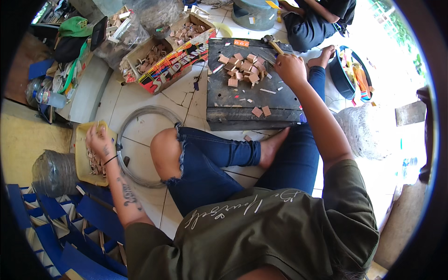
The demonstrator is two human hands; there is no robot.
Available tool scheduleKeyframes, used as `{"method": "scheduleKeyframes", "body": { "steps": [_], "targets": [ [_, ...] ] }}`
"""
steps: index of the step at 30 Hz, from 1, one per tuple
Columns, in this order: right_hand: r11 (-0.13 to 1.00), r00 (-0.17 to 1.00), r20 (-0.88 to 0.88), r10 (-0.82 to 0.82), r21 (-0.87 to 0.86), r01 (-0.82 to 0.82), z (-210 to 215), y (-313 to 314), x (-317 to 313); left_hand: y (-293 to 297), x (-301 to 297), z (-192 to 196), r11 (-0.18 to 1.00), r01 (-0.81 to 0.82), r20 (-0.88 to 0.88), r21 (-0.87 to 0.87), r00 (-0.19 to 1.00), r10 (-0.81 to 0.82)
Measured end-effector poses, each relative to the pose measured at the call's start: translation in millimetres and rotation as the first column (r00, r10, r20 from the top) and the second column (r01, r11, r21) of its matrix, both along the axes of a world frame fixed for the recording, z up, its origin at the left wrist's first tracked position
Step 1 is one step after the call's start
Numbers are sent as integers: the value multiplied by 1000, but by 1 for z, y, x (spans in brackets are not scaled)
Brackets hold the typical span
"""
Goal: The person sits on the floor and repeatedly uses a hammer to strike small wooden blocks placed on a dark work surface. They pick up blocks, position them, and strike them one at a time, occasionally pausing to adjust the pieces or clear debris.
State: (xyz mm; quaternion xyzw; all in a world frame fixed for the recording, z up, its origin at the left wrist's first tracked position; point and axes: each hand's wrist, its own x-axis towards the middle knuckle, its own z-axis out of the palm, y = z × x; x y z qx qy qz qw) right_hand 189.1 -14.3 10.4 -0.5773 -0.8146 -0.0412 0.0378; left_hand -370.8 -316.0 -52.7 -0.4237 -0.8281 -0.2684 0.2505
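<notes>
My right hand (290,70) is closed round the wooden handle of a hammer (276,46), whose metal head lies over the far right part of a dark block-like work surface (228,103). A heap of small square wooden pieces (242,69) sits on that surface, beside the hammer. Two more squares (261,111) lie apart near its front edge. At the left, my left hand (99,141) is over a yellow tray (83,161) of small wooden bits (96,164). Its fingers are curled together; what they hold, if anything, is too small to make out.
A cardboard box (175,60) of wooden pieces stands at the far left. A wire coil (122,140) lies by my knee. Blue boxes (88,210) are stacked lower left. Another person (310,28) sits at the far side, near a dark tub (337,70) of colourful strips.
</notes>
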Motion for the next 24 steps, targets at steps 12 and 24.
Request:
{"method": "scheduleKeyframes", "body": {
  "steps": [12,24],
  "targets": [
    [937,526,-830,-185,-311,-161,1,-7,38,167,329,57,583,812,218,27,564,-796],
    [688,3,-847,-531,-433,-582,22,-77,23,134,347,44,500,786,507,364,283,-814]
  ]
}}
